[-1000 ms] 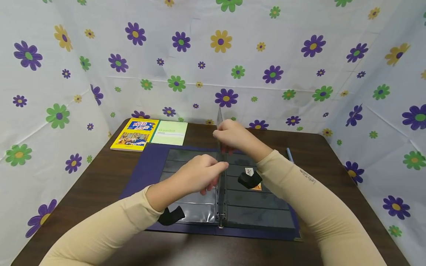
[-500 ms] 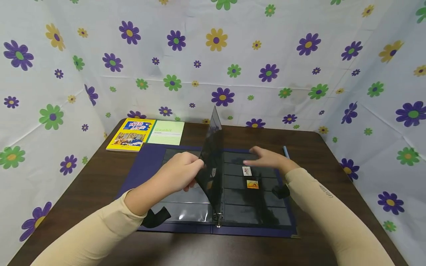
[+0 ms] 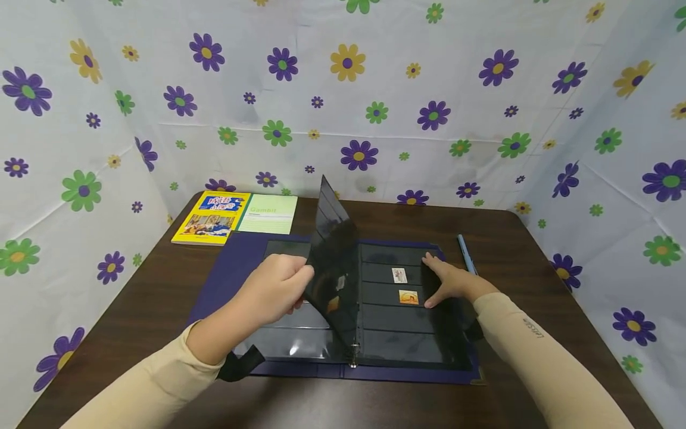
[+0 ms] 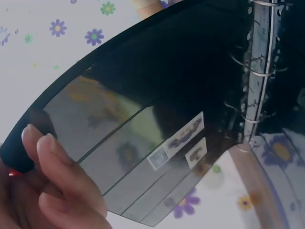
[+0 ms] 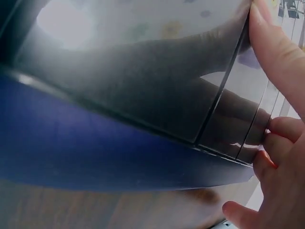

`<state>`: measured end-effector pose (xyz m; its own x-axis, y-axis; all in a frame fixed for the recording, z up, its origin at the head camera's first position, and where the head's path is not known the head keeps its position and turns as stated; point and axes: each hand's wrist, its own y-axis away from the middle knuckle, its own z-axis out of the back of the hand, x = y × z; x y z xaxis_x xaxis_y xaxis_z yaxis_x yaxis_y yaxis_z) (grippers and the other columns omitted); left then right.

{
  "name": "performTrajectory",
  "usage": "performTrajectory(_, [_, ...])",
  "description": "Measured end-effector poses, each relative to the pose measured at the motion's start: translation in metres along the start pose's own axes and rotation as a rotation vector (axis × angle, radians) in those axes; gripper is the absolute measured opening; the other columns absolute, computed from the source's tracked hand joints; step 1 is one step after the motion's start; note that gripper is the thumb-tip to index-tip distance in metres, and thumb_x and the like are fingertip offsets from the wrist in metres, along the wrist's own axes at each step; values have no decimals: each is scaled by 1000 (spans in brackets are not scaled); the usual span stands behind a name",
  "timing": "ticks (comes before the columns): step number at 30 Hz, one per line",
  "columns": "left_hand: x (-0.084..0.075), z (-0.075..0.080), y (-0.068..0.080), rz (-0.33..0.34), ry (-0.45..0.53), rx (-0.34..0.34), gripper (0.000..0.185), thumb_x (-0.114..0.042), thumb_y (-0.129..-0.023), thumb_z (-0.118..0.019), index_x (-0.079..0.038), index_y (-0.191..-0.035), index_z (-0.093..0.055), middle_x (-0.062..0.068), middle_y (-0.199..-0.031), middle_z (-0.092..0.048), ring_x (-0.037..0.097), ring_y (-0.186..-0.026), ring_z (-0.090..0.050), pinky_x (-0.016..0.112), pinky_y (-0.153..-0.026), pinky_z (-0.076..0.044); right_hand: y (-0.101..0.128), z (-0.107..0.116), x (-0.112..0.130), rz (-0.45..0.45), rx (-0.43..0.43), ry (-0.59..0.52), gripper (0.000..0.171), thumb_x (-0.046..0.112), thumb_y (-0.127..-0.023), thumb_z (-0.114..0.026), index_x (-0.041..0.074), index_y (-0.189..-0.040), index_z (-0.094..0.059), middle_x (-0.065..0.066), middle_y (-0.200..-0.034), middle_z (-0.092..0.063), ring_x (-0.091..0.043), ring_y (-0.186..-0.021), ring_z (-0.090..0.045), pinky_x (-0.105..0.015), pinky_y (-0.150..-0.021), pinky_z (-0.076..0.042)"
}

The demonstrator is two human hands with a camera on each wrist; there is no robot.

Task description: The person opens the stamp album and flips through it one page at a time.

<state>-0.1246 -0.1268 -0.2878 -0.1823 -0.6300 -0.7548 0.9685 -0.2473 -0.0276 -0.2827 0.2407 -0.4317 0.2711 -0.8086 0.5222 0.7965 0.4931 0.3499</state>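
Note:
A dark blue ring binder [image 3: 227, 274] lies open on the table with black pocket pages. My left hand [image 3: 276, 289] pinches the outer edge of a raised, bending page [image 3: 329, 250], which leans left from the rings [image 4: 257, 71]. Small stamps [image 4: 183, 136] show in that page's pockets in the left wrist view. My right hand [image 3: 452, 280] is spread over the outer edge of the right-hand page [image 3: 399, 345], its fingertips touching the sheet. Between that hand and the rings sit a pale stamp [image 3: 399, 275] and an orange stamp [image 3: 408, 297], each in its own strip.
A yellow book [image 3: 211, 219] and a light green Gambit booklet [image 3: 269, 213] lie at the back left. Right of the binder is a blue pen-like stick [image 3: 466, 253]. Flower-printed cloth [image 3: 396, 77] hangs behind the brown table [image 3: 407, 405] and along both sides.
The raised page has swung left in my left hand. My right hand has left that page and moved right and down onto the right-hand page, uncovering both stamps.

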Motion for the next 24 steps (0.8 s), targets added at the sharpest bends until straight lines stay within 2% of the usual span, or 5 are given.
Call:
performTrajectory(5, [-12,-9,-3,-209,-181,-34,40,-16,-94,-42,-14,-54,-40,-5,-44,-33,11,-38,-31,22,-39,-21,0,1,-1,-8,5,-12,120,35,-63,-86,-3,-148,-10,-25,-152,4,-45,-137,3,-60,-105,-7])
performTrajectory(8, [-14,-8,1,-215,-210,-53,40,-17,-94,-43,-14,-54,-39,-6,-45,-32,9,-38,-30,23,-39,-20,-1,0,-2,-2,6,-17,121,36,-62,-86,-3,-148,-10,-25,-152,5,-45,-137,4,-60,-105,-6])
performTrajectory(15, [13,12,22,33,-137,-27,38,-16,-95,-42,-11,-58,-46,-2,-47,-48,15,-42,-45,26,-40,-30,-2,-2,-6,12,-7,-9,121,39,-62,-85,-1,-149,-11,-24,-153,3,-44,-137,2,-61,-104,-8])
performTrajectory(21, [56,25,38,258,-14,-19,34,-18,-95,-42,-6,-63,-46,5,-52,-51,18,-45,-51,31,-49,-45,-1,-4,-9,27,-76,61,121,46,-59,-85,0,-148,-17,-24,-153,-7,-46,-136,-8,-64,-102,-12])
performTrajectory(24, [82,26,42,348,-31,-2,34,-21,-95,-44,-6,-64,-48,5,-53,-51,18,-45,-51,32,-52,-45,-2,-5,-11,31,-125,92,126,51,-54,-86,0,-148,-18,-24,-152,-11,-47,-136,-12,-65,-102,-13])
